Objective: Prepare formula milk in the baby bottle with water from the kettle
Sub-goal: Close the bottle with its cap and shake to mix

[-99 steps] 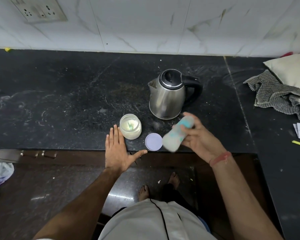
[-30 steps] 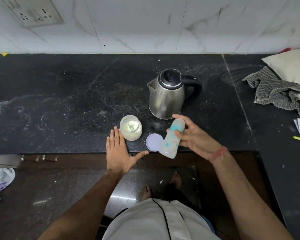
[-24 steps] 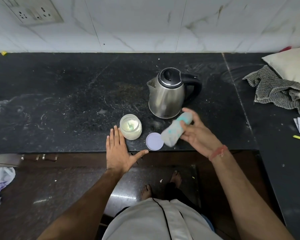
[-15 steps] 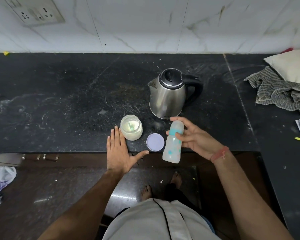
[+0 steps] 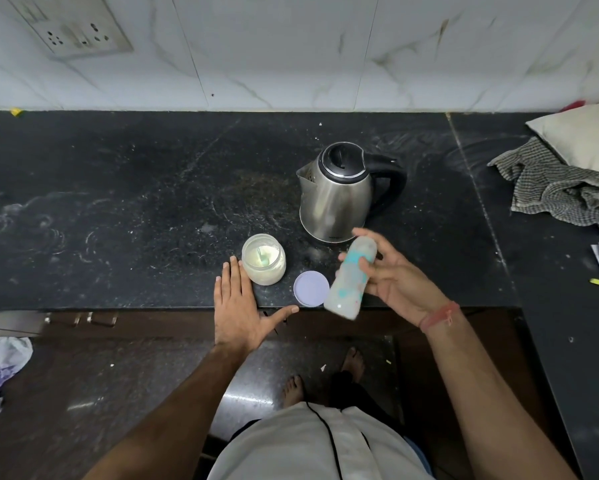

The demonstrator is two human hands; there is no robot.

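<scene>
Gripping a tilted baby bottle (image 5: 350, 275) above the bench's (image 5: 135, 202) front edge, the right hand (image 5: 395, 275) curls its fingers around the upper part, which is blurred. The left hand (image 5: 237, 306) lies flat and spread on the bench, just beside an open jar of powder (image 5: 264, 259). A lilac lid (image 5: 311, 289) sits between jar and bottle; the steel kettle (image 5: 339, 195) stands behind.
</scene>
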